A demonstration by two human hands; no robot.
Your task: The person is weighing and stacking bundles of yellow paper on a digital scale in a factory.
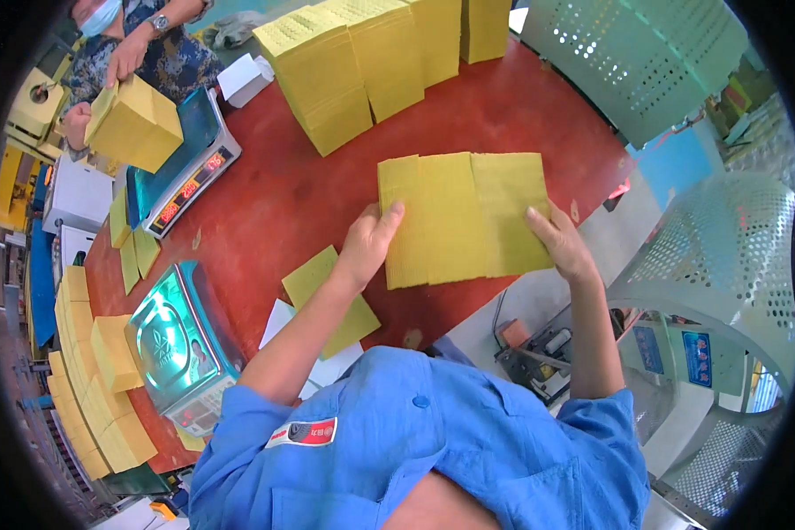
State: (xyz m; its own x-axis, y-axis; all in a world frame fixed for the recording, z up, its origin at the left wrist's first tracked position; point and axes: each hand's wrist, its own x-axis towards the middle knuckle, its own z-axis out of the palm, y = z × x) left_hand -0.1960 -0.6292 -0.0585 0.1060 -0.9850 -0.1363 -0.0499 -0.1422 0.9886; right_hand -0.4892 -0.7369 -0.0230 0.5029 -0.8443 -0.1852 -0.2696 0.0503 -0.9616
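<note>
A thick stack of yellow paper sheets [446,221], slid out sideways into a fan, is held over the front part of a red table [265,177]. My left hand [371,243] grips its left edge with the thumb on top. At the right edge my right hand [564,243] has its thumb pressed on the upper face; its other fingers are hidden beneath. Below my left forearm lies a loose yellow sheet [314,274], partly over white paper [278,322].
Tall yellow stacks [362,66] stand at the back. A teal-topped scale [172,344] sits left, near rows of yellow blocks [97,397]. At the far left a co-worker's hands hold a yellow block [137,124] over another scale [190,168]. Perforated metal guards [707,247] are on the right.
</note>
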